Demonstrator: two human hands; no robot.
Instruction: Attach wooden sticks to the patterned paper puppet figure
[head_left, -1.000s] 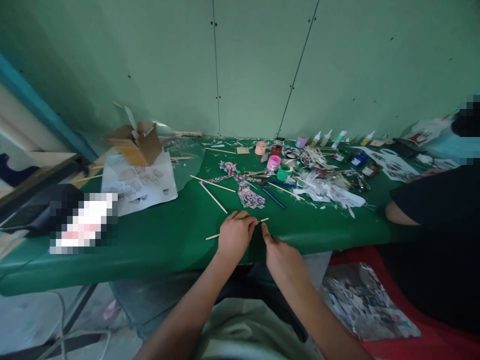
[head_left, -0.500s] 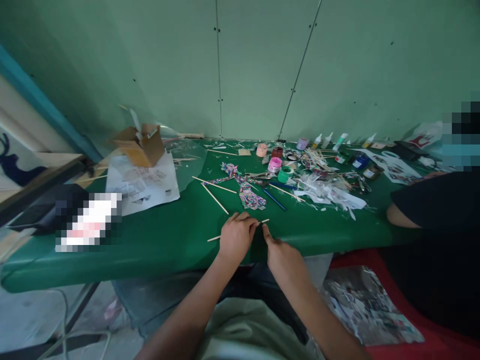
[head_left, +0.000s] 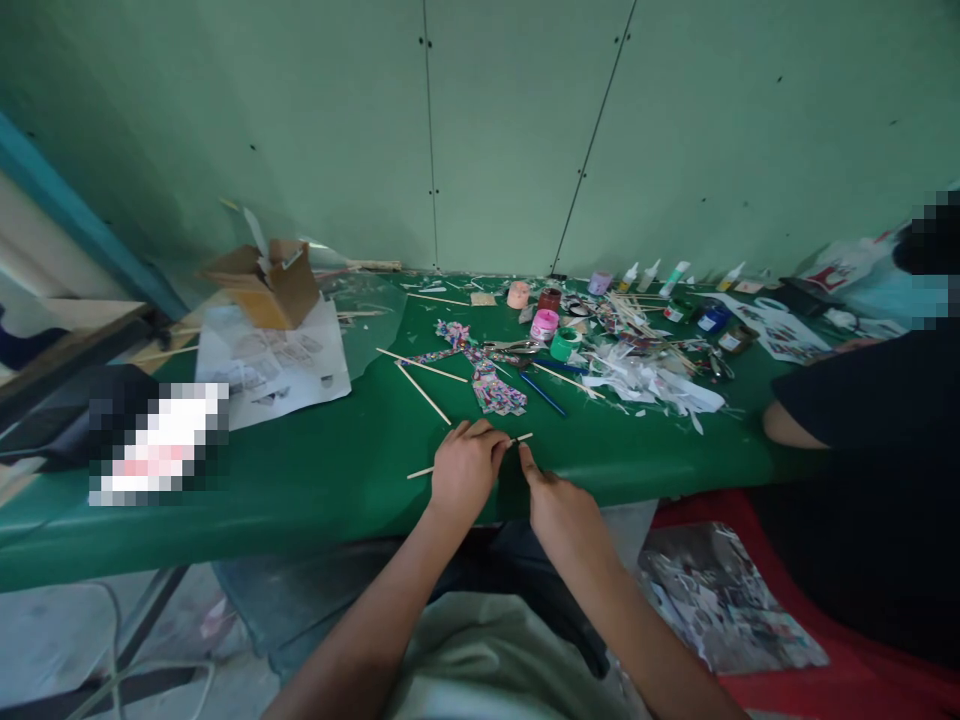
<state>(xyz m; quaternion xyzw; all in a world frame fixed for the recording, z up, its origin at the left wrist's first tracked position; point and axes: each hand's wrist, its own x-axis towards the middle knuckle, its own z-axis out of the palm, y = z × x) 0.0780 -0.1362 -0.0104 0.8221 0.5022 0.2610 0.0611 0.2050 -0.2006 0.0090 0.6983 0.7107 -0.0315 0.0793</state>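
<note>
My left hand point(head_left: 466, 468) is closed around a thin wooden stick point(head_left: 421, 473), pressing it near the table's front edge. One end of the stick pokes out on each side of that hand. My right hand point(head_left: 561, 505) is closed just to the right, its index finger stretched towards the stick's right end. A small dark thing shows by that fingertip, too small to name. Beyond the hands lies a flat figure covered in colourful pieces point(head_left: 498, 388). Two loose sticks point(head_left: 425, 394) lie left of it, and a blue pen-like rod point(head_left: 544, 394) to its right.
Open paint jars point(head_left: 544, 325), pliers point(head_left: 516, 347), paper scraps point(head_left: 652, 382) and glue bottles point(head_left: 675, 279) crowd the back right. A cardboard box point(head_left: 271, 285) stands on printed paper point(head_left: 330, 365) at left. A person in a dark sleeve point(head_left: 832, 410) sits at right.
The camera view has shifted slightly. Both hands stay at the stick in nearly the same pose.
</note>
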